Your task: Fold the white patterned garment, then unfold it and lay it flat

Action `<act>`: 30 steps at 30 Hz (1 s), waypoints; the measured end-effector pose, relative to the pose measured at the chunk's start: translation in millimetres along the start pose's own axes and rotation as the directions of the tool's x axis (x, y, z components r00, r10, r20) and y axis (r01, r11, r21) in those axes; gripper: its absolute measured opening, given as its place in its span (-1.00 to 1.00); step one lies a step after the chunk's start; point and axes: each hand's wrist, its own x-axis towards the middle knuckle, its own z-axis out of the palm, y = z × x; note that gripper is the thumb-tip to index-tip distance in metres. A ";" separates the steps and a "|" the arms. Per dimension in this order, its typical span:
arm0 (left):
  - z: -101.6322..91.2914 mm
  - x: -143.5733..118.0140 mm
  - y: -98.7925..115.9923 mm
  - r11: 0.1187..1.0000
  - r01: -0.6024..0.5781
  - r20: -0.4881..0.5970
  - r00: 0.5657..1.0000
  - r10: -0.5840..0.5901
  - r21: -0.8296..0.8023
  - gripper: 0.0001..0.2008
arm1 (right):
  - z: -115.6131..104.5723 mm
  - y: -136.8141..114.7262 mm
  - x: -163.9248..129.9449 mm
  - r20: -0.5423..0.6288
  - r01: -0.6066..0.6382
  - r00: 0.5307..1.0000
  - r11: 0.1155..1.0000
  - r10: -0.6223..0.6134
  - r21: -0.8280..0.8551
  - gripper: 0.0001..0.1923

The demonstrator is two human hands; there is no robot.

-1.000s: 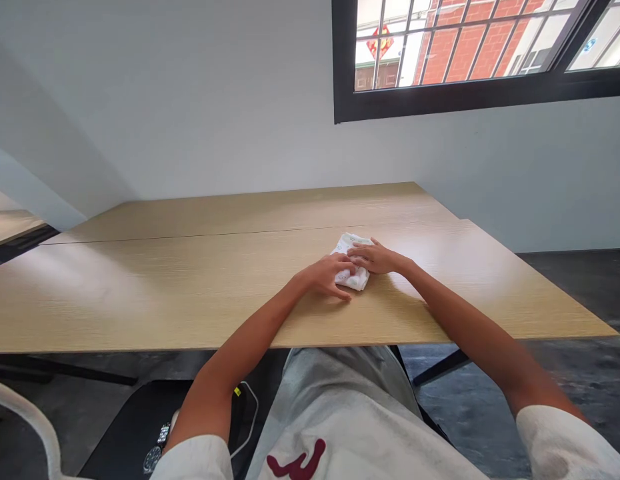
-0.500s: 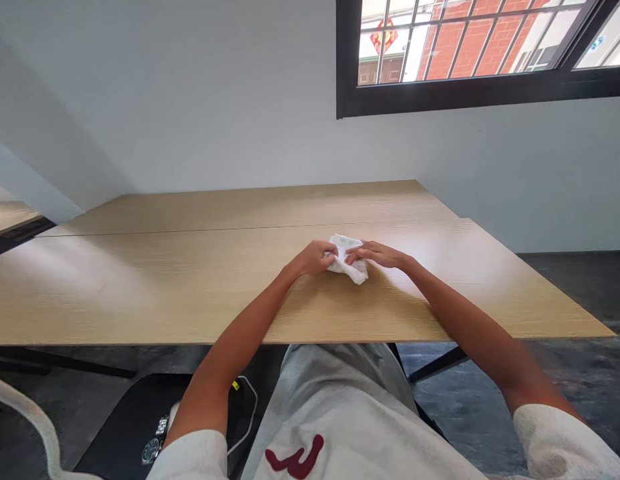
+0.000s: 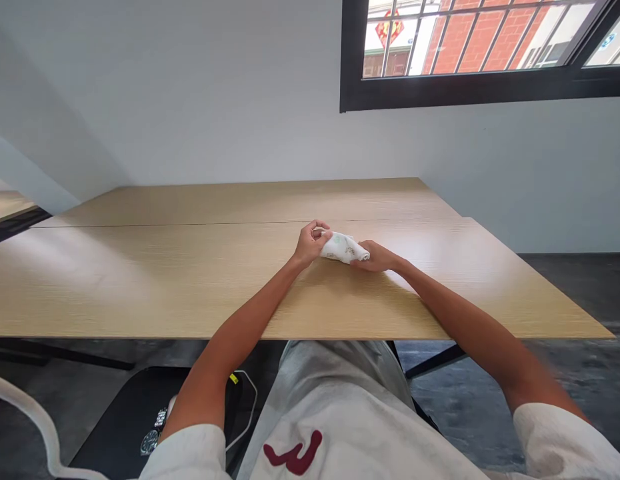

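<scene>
A white cloth with a small faint print is bunched into a compact roll. It is held at or just over the wooden table; whether it touches the surface I cannot tell. My left hand grips its left end, thumb along the near side and fingers curled behind. At the right end, my right hand is closed round it, with part of the fingers hidden behind the cloth and palm.
A seam runs along the table top, with a grey wall behind and a barred window at upper right. Left of my body stands a black chair with a wristwatch and a white cable on or near it.
The cloth has gone from a loose, crumpled sheet to a tighter roll. My left hand has risen slightly and turned, and my right hand has shifted its grip to the right end.
</scene>
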 end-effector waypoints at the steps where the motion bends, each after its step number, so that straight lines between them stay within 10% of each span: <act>1: -2.4 0.5 -1.0 1.000 -0.005 0.014 1.000 0.005 0.009 -0.55 | 0.4 -0.5 0.5 -0.017 -0.002 1.000 1.000 0.002 0.028 -0.66; 4: -13.5 0.8 -3.1 0.999 0.008 0.179 0.984 -0.014 0.032 -0.47 | -2.4 -0.8 0.0 -0.098 -0.018 0.995 0.984 0.036 0.177 -0.74; 9: -26.3 -1.8 -0.4 0.976 -0.013 0.604 0.787 -0.124 0.217 -0.04 | -10.2 4.5 -3.7 -0.176 -0.123 0.969 0.956 0.173 0.265 -0.65; 12: -27.6 1.1 -3.8 0.968 -0.058 0.573 0.814 -0.095 0.243 -0.14 | -15.3 10.4 -5.1 -0.158 -0.104 0.979 0.979 0.132 0.174 -0.58; 21: -41.4 16.1 -31.1 0.958 0.285 0.411 0.878 -0.245 -0.040 -0.43 | -17.0 3.4 -3.9 -0.119 0.014 0.993 0.995 -0.026 -0.101 -0.56; 30: -46.2 17.5 -24.6 0.939 0.337 0.345 0.890 -0.298 -0.060 -0.45 | -13.0 12.9 -1.9 -0.141 -0.056 0.987 0.989 0.076 0.140 -0.40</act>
